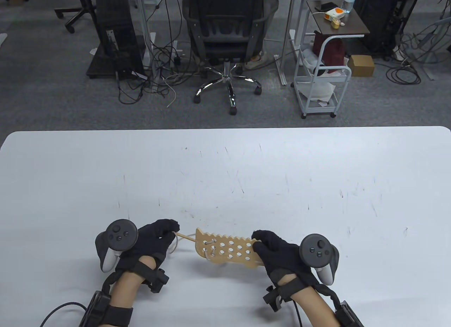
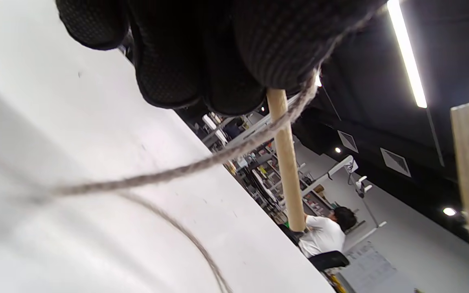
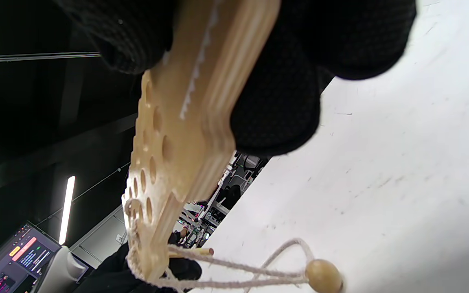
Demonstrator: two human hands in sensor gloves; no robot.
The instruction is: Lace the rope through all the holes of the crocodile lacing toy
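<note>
- Black-gloved, the left hand [image 1: 155, 237] is pinching the thin wooden needle [image 1: 185, 237] between curled fingertips; in the left wrist view the needle is hanging straight below the fingers [image 2: 234, 61] with the rope [image 2: 169, 173] trailing off beside it.
- Pale twisted rope is running from the needle toward the toy's left end and drooping in a loose loop near the white bench [image 1: 225, 172]; it looks soft and limp, so steering is probably best done by the stiff needle, not the cord.
- Light plywood, the crocodile lacing toy [image 1: 227, 248] is being held just above the bench between the two hands, its toothed edge facing away from the person; a few holes at its left end are already carrying rope, most are sitting open.
- It seems stiff, light and flat, so a grip at one end ought to steady it.
- A round wooden bead [image 3: 323, 276] is dangling on the rope under the toy.
- The right hand [image 1: 273, 246] is clamping the toy's right end, thumb and fingers curled round it.
</note>
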